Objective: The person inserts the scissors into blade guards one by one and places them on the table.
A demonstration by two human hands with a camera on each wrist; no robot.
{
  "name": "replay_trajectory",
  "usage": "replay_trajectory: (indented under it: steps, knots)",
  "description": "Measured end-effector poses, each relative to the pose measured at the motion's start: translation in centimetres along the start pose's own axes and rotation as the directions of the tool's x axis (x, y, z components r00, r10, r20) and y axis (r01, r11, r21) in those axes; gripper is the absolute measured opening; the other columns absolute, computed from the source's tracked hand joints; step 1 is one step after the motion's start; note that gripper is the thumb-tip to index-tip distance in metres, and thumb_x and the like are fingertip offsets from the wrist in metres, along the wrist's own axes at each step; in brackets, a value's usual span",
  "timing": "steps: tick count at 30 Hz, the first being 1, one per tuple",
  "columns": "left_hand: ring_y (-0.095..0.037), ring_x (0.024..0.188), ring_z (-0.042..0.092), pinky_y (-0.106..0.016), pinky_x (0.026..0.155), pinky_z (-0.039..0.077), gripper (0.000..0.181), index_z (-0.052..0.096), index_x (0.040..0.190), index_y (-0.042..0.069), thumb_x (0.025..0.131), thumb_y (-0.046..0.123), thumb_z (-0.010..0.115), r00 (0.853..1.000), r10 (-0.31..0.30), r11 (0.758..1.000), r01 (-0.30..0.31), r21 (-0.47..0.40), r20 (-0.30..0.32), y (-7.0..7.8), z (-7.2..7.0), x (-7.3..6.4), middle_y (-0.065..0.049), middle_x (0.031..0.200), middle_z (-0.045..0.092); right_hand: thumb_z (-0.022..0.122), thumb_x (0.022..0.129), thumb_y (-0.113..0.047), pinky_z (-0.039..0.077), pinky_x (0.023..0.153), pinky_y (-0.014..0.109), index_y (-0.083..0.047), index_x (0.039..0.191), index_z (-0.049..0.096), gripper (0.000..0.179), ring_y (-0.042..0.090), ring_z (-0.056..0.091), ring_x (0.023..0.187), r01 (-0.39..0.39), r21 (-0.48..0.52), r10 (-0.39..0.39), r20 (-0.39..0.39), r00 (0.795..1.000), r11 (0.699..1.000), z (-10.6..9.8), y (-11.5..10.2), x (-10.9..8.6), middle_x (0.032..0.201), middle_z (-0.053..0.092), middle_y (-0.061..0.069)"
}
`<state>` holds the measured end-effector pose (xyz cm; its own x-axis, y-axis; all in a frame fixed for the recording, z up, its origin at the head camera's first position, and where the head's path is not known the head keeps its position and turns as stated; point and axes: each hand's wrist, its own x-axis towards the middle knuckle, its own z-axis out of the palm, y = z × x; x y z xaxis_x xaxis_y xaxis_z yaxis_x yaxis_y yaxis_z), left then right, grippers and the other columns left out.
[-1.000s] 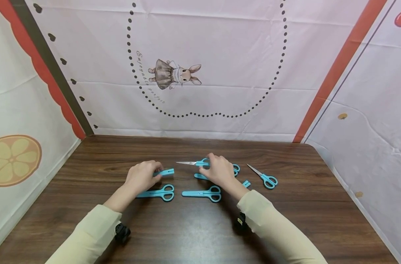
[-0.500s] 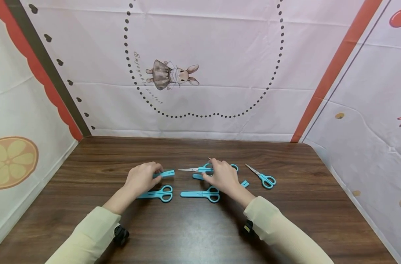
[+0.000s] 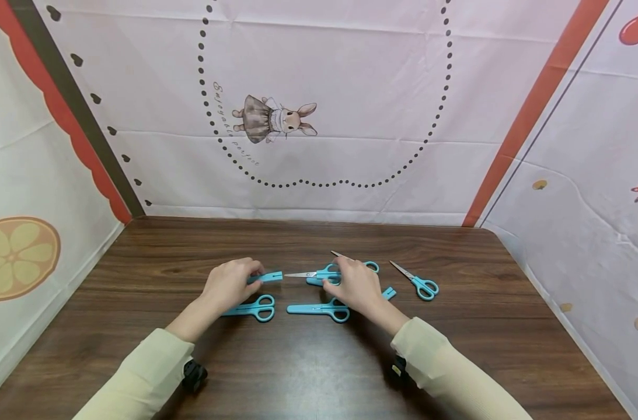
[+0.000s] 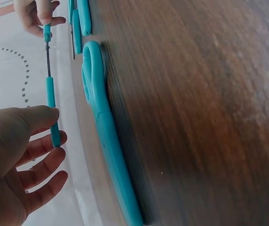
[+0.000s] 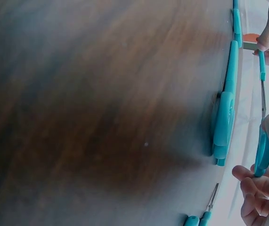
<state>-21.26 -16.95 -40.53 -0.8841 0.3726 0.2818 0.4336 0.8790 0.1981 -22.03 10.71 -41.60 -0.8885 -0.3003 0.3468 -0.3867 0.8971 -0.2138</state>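
In the head view my left hand (image 3: 229,284) pinches a light-blue scissors sheath (image 3: 272,276), its open end facing right. My right hand (image 3: 359,287) grips a pair of scissors (image 3: 321,273) by the blue handles. The closed blades point left, tip right at the sheath's mouth. In the left wrist view, thumb and fingers hold the sheath (image 4: 51,94), lined up with the blade (image 4: 48,61). The right wrist view shows the scissors' handle (image 5: 262,153) between thumb and fingers. Below the hands lie two sheathed scissors, one on the left (image 3: 261,308) and one in the middle (image 3: 313,309).
Bare-bladed scissors (image 3: 422,287) lie at the right on the wooden table (image 3: 319,367). Another pair (image 3: 372,266) is partly hidden behind my right hand. Loose sheath ends show under the held scissors (image 3: 313,282) and beside the right wrist (image 3: 389,293). Printed cloth walls (image 3: 350,157) surround the table.
My right hand has brought the scissors down and nearer the body, level with the sheath. The left hand has shifted the sheath slightly right, so the gap to the blade tip has shrunk.
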Motion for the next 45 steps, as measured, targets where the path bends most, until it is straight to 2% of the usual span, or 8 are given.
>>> replay_trajectory:
  steps: [11,21,33,41,45]
  knots:
    - [-0.01,0.066,0.058,-0.024,0.049,0.042,0.014,0.068,0.091,0.019,0.078,0.023,0.073,0.999,0.035,0.999,-0.035,0.013,-0.004,0.7,0.0,0.2,0.005,0.084,0.064,0.065,0.079,-0.045,0.022,0.033,0.021,-0.014,0.109,0.062,0.043,0.005,0.034,0.04,0.029,-0.013,-0.029,-0.013,0.999,0.999,0.0,-0.1,-0.3,0.052,0.041,-0.011]
    - [-0.008,0.066,0.058,-0.022,0.047,0.04,0.014,0.067,0.09,0.02,0.078,0.024,0.074,0.997,0.077,0.997,-0.077,0.016,-0.016,1.5,0.2,0.6,0.006,0.083,0.064,0.066,0.079,-0.045,0.027,0.033,0.022,-0.014,0.115,0.061,0.048,0.005,0.035,0.042,0.005,-0.004,-0.005,-0.013,1.0,1.0,-0.4,0.3,-1.0,0.065,0.056,-0.007]
    - [-0.008,0.067,0.059,-0.021,0.047,0.04,0.013,0.067,0.089,0.022,0.078,0.024,0.073,0.995,0.1,0.995,-0.1,0.029,-0.005,2.6,0.7,1.0,0.007,0.084,0.064,0.065,0.08,-0.045,0.025,0.031,0.02,-0.013,0.115,0.06,0.048,0.004,0.036,0.04,0.007,0.023,-0.007,-0.006,1.0,1.0,-0.6,0.8,-1.6,0.06,0.052,-0.008]
    - [-0.008,0.066,0.059,-0.021,0.046,0.04,0.012,0.067,0.088,0.022,0.078,0.025,0.073,0.993,0.113,0.993,-0.113,0.038,-0.021,3.2,0.8,1.2,0.006,0.082,0.063,0.065,0.08,-0.046,0.027,0.032,0.022,-0.016,0.114,0.059,0.046,0.004,0.037,0.042,-0.028,0.019,0.028,0.021,0.999,0.999,-0.6,0.9,-1.9,0.061,0.051,-0.008]
    - [-0.008,0.066,0.058,-0.022,0.046,0.04,0.013,0.067,0.088,0.022,0.078,0.025,0.074,0.993,0.114,0.993,-0.113,0.038,-0.025,3.3,0.8,1.2,0.006,0.082,0.063,0.064,0.081,-0.045,0.027,0.033,0.022,-0.014,0.116,0.059,0.048,0.004,0.037,0.042,-0.021,0.04,0.02,0.026,0.999,0.999,-0.5,0.9,-1.9,0.061,0.05,-0.009]
